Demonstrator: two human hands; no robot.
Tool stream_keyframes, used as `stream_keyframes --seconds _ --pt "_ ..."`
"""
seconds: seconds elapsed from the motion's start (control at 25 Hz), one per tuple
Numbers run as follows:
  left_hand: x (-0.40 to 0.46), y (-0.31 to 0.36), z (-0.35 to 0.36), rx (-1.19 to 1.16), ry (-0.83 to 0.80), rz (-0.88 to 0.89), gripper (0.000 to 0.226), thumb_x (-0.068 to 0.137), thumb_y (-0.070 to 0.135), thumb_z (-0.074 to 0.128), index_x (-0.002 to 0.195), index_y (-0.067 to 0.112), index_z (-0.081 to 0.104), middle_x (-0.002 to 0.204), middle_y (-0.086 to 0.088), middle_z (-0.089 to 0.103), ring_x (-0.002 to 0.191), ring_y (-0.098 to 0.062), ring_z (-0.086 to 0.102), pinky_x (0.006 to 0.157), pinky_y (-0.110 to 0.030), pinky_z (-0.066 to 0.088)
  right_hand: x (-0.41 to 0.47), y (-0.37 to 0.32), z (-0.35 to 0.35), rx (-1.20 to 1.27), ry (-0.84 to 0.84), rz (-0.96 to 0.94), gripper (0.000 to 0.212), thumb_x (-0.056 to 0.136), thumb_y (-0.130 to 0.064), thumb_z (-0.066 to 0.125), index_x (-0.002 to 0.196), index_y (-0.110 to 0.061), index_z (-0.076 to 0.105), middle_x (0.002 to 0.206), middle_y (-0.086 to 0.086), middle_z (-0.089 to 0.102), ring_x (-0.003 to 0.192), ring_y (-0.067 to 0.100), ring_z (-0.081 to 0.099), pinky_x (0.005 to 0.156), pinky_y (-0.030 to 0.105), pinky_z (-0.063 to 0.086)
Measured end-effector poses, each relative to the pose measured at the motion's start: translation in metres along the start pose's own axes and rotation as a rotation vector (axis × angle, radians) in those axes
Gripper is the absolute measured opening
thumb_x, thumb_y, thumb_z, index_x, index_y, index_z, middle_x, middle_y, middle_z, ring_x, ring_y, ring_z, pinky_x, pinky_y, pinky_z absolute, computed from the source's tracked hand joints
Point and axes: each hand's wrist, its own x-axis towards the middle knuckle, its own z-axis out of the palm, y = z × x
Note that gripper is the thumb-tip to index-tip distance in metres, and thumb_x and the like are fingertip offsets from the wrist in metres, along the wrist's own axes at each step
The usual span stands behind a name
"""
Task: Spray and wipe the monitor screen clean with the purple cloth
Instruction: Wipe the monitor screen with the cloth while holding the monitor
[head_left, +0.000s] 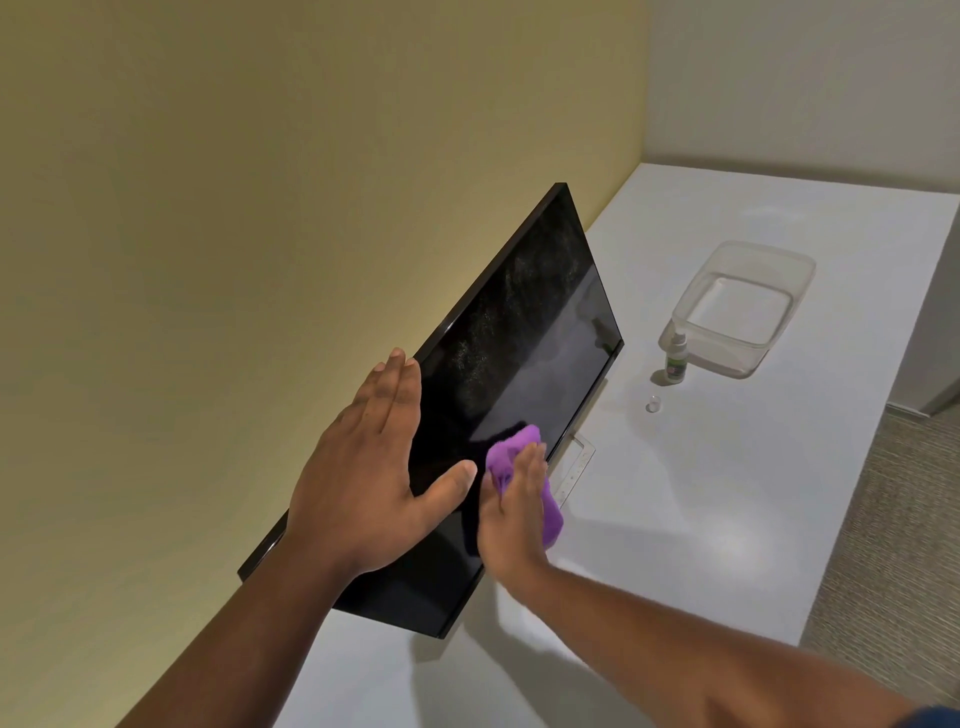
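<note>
The black monitor (524, 332) stands on a white desk (727, 493), its dark screen speckled with spray droplets across the upper part. My left hand (363, 467) lies flat with straight fingers over the monitor's top edge, thumb on the screen. My right hand (511, 512) presses the bunched purple cloth (506, 457) against the lower middle of the screen with straight fingers. The small spray bottle (676, 358) stands upright on the desk to the right of the monitor, its clear cap (653, 404) lying beside it.
A clear plastic tub (748, 306) sits on the desk just behind the spray bottle. The monitor's silver stand base (576, 462) shows under the screen's lower edge. A yellow wall runs close behind the monitor. Carpet lies past the desk's right edge.
</note>
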Motion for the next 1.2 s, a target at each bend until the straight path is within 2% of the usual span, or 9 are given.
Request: stream_keyframes --seconds 0.24,0.36,0.48,0.56,0.72,0.8,0.92,1.12,1.2 --pt "0.0 -0.002 -0.001 -0.029 -0.015 -0.011 0.105 0.083 0.089 0.016 0.163 0.025 -0.007 0.169 0.008 -0.013 0.156 -0.007 -0.008 0.123 -0.029 0.007 -0.019 -0.035 0.019 -0.13 -0.014 -0.517 0.084 0.103 -0.03 0.039 0.157 -0.032 -0.025 0.169 -0.005 -0.026 0.156 0.02 -0.021 0.127 0.04 -0.006" --pt "0.001 0.0 -0.002 -0.036 -0.011 -0.018 0.106 0.082 0.091 0.012 0.163 0.025 -0.007 0.168 0.01 -0.015 0.156 -0.007 -0.007 0.123 -0.028 0.007 -0.012 -0.015 0.001 -0.195 -0.076 -0.334 0.083 0.107 -0.016 0.044 0.153 -0.028 -0.025 0.163 -0.008 -0.032 0.155 0.018 -0.022 0.129 0.044 0.0" --pt "0.002 0.001 -0.001 -0.037 -0.007 -0.018 0.106 0.082 0.092 0.013 0.163 0.026 -0.006 0.169 0.01 -0.013 0.156 -0.007 -0.006 0.123 -0.029 0.008 0.021 -0.055 -0.003 -0.276 0.033 -0.039 0.073 0.102 -0.062 0.005 0.153 -0.017 -0.021 0.168 0.006 -0.021 0.157 0.023 -0.017 0.127 0.037 -0.011" --pt "0.001 0.0 0.0 -0.05 -0.011 -0.022 0.107 0.082 0.092 0.013 0.163 0.025 -0.005 0.169 0.009 -0.011 0.156 -0.007 -0.005 0.124 -0.031 0.01 0.013 -0.078 0.006 -0.174 0.035 -0.271 0.105 0.081 -0.083 -0.012 0.161 -0.014 -0.01 0.17 0.01 -0.014 0.157 0.024 -0.016 0.127 0.039 -0.013" --pt "0.0 -0.001 -0.001 -0.08 -0.006 -0.021 0.106 0.082 0.091 0.014 0.164 0.026 -0.003 0.169 0.011 -0.011 0.156 -0.005 -0.005 0.124 -0.03 0.01 -0.02 -0.022 0.004 -0.265 -0.069 -0.614 0.087 0.1 -0.027 0.049 0.162 -0.014 -0.01 0.172 0.005 -0.01 0.159 0.021 -0.009 0.128 0.052 0.009" --pt "0.0 -0.001 -0.001 -0.078 -0.001 -0.02 0.104 0.083 0.091 0.016 0.164 0.027 -0.004 0.169 0.012 -0.012 0.155 -0.003 -0.006 0.122 -0.028 0.009 -0.006 -0.008 -0.002 -0.241 -0.039 -0.418 0.088 0.103 -0.017 0.049 0.158 -0.021 -0.02 0.167 -0.005 -0.025 0.157 0.017 -0.016 0.129 0.048 0.005" --pt "0.001 -0.001 -0.001 -0.074 -0.004 -0.021 0.105 0.083 0.092 0.016 0.163 0.028 -0.005 0.169 0.013 -0.013 0.154 -0.002 -0.008 0.121 -0.027 0.007 0.034 -0.048 0.003 -0.321 0.086 -0.141 0.075 0.107 -0.043 0.031 0.156 -0.016 -0.019 0.16 -0.003 -0.031 0.155 0.019 -0.022 0.127 0.039 -0.01" --pt "0.0 0.0 -0.002 -0.101 -0.015 -0.033 0.105 0.083 0.09 0.018 0.164 0.027 -0.003 0.17 0.011 -0.01 0.155 -0.003 -0.005 0.123 -0.027 0.008 0.0 -0.062 0.012 -0.275 -0.007 -0.607 0.082 0.105 -0.035 0.037 0.157 -0.026 -0.027 0.165 -0.005 -0.035 0.153 0.018 -0.028 0.127 0.042 -0.012" --pt "0.0 0.0 -0.003 -0.118 -0.026 -0.035 0.105 0.082 0.09 0.019 0.163 0.028 -0.004 0.169 0.013 -0.013 0.154 -0.001 -0.008 0.123 -0.027 0.008 -0.01 -0.037 -0.001 -0.307 -0.105 -0.551 0.083 0.104 -0.022 0.041 0.157 -0.019 -0.023 0.165 0.0 -0.033 0.154 0.021 -0.026 0.128 0.05 -0.003"
